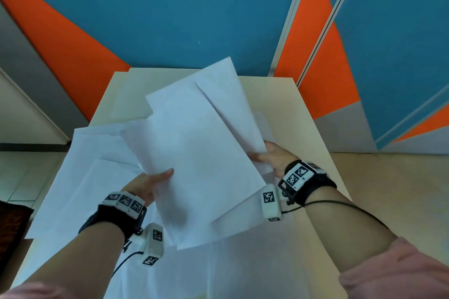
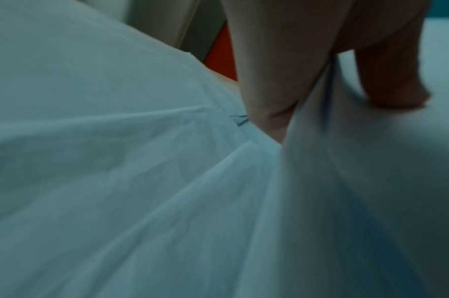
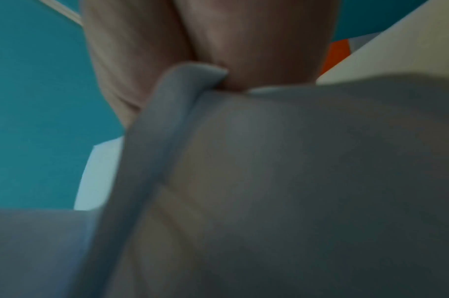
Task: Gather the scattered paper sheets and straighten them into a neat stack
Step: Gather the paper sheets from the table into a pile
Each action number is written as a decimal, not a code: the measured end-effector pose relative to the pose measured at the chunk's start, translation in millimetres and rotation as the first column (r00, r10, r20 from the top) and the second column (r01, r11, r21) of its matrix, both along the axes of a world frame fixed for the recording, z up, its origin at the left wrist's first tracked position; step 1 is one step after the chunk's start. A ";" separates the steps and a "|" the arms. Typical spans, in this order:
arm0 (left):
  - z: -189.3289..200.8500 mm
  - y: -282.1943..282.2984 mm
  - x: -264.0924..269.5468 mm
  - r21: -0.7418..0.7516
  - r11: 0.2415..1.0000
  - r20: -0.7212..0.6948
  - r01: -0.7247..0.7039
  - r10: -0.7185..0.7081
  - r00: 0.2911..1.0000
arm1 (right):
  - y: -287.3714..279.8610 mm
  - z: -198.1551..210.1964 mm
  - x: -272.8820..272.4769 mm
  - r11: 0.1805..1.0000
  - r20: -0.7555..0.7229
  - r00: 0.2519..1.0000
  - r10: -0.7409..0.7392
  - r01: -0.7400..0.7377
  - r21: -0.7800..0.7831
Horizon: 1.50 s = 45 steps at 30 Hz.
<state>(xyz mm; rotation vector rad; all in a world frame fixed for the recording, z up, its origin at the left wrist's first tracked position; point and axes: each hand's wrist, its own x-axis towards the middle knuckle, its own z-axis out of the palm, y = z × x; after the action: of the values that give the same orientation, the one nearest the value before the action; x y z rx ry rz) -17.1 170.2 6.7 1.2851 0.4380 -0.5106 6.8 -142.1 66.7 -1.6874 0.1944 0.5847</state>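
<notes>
Both hands' grip on fanned sheets' side edges, above table

One high head view, two very close wrist views

The head camera looks forward and down from above the table, with both forearms entering at the frame's bottom and a blue-and-orange wall across the top. The left wrist camera sits right against the left hand, fingers at upper right, paper sheets filling the rest. The right wrist camera looks up along the right hand at top centre, blurred. All three share the sheets and the wall.
</notes>
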 end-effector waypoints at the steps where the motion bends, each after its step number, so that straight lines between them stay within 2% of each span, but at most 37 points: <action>1: -1.8 0.0 0.4 0.088 0.995 -0.024 -0.038 0.040 0.999 | 1.4 1.0 0.3 1.000 0.011 1.000 -0.008 0.008 0.003; 3: -2.5 -0.1 4.1 0.349 0.933 -0.037 -0.086 0.105 0.994 | 5.2 3.6 -2.6 1.000 0.007 1.000 -0.017 0.017 0.015; 5: 1.5 -1.4 6.9 0.551 0.825 -0.006 -0.121 0.149 0.989 | 8.1 6.6 -7.7 0.999 -0.001 1.000 -0.016 0.016 0.040; 8: 5.5 0.9 11.2 0.564 0.800 0.038 -0.207 0.226 0.973 | 3.6 9.9 -15.9 0.996 -0.015 0.996 -0.090 0.090 0.023; 10: 6.6 7.4 11.4 0.553 0.795 0.051 -0.250 0.268 0.962 | -10.8 3.8 -20.9 0.980 -0.020 0.985 -0.173 0.170 -0.101; 12: 5.2 13.6 9.4 0.550 0.787 0.059 -0.281 0.299 0.952 | -27.1 -9.8 -29.9 0.893 -0.001 0.967 -0.257 0.237 -0.383; 14: 5.2 17.3 6.9 0.546 0.789 0.071 -0.282 0.291 0.954 | -40.4 -28.7 -44.6 0.703 -0.019 0.971 -0.238 0.159 -0.693; 15: 7.3 18.2 5.1 0.559 0.784 0.068 -0.270 0.281 0.957 | -43.8 -38.8 -53.0 0.614 -0.084 0.972 -0.220 0.071 -0.786; 17: 10.1 20.9 2.2 0.581 0.779 0.057 -0.236 0.250 0.967 | -39.5 -56.9 -73.5 0.539 -0.218 0.934 -0.283 -0.033 -0.842; 19: 10.1 25.8 1.7 0.592 0.775 0.053 -0.221 0.236 0.970 | -26.4 -70.8 -94.4 0.551 -0.297 0.884 -0.361 -0.055 -0.833; 22: 4.3 36.4 2.5 0.590 0.777 0.037 -0.222 0.248 0.968 | -0.9 -81.9 -114.0 0.527 -0.278 0.879 -0.388 -0.036 -0.849; 27: 3.8 58.8 -1.3 0.620 0.762 0.019 -0.188 0.225 0.974 | 18.2 -93.1 -116.8 0.629 -0.237 0.854 -0.463 0.128 -0.766; 33: 5.7 93.4 -12.3 0.643 0.734 0.027 -0.219 0.264 0.964 | 33.5 -88.7 -124.8 0.700 -0.071 0.867 -0.493 0.347 -0.624; 37: 2.8 107.9 -16.2 0.643 0.729 0.020 -0.237 0.293 0.956 | 62.3 -90.3 -118.3 0.743 -0.035 0.863 -0.504 0.413 -0.528; 40: 0.2 113.2 -19.3 0.641 0.730 0.013 -0.237 0.298 0.954 | 89.2 -97.9 -108.5 0.691 -0.001 0.883 -0.470 0.367 -0.623; 43: -4.3 116.6 -21.9 0.638 0.736 0.009 -0.227 0.288 0.958 | 114.2 -98.6 -103.0 0.609 -0.043 0.938 -0.344 0.188 -0.770; 45: -7.4 119.6 -21.6 0.640 0.731 0.014 -0.237 0.297 0.955 | 123.1 -100.0 -99.6 0.603 -0.059 0.939 -0.340 0.170 -0.779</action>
<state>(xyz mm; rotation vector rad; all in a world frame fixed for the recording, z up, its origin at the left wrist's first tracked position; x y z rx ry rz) -38.8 289.8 -0.8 1.8190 0.9171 -0.1632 -92.8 -19.0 -33.3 -2.3651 0.9438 0.4730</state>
